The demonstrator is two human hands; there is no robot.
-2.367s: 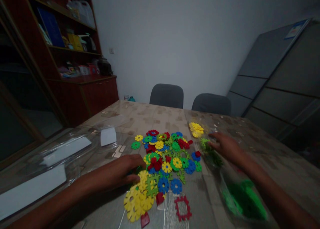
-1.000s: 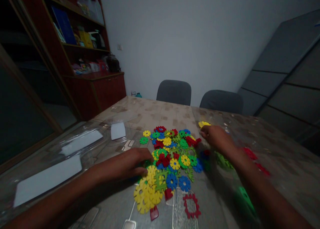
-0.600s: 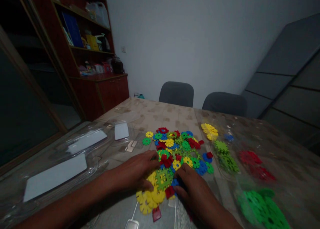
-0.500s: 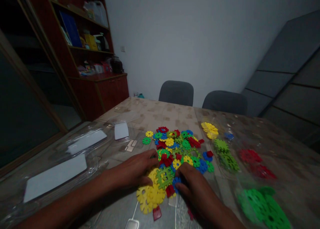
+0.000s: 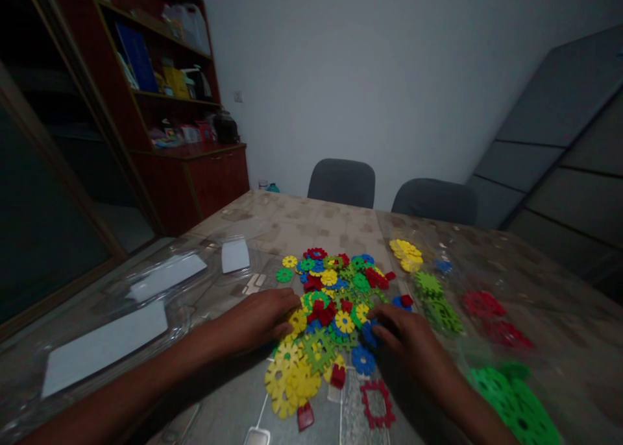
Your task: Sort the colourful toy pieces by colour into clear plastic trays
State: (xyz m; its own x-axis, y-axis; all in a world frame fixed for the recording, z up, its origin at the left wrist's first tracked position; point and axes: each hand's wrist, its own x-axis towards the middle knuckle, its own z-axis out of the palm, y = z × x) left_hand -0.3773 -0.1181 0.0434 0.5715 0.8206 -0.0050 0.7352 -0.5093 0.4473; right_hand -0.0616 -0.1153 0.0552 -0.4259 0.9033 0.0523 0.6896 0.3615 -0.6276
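Note:
A heap of flat plastic interlocking pieces [image 5: 335, 302] in yellow, red, blue and green lies on the table [image 5: 311, 228]. My left hand [image 5: 257, 318] rests curled at the heap's left edge, its fingertips against a yellow disc [image 5: 296, 320]. What is under the fingers stays hidden. My right hand [image 5: 409, 338] sits at the heap's right side, with thumb and fingers closed around a blue disc [image 5: 370, 331]. A red square frame piece [image 5: 377, 403] lies near the front edge, between my forearms.
To the right lie separate piles under clear plastic: yellow [image 5: 406, 253], light green [image 5: 438, 302], red [image 5: 491, 315] and bright green [image 5: 516, 406]. Clear bags with white labels [image 5: 146, 302] lie to the left. Two grey chairs [image 5: 341, 182] stand beyond the table and a wooden bookcase [image 5: 170, 108] at far left.
My right hand came back from the far yellow pile to the front of the heap, then slid right to the blue disc. My left hand has stayed put at the heap's left edge.

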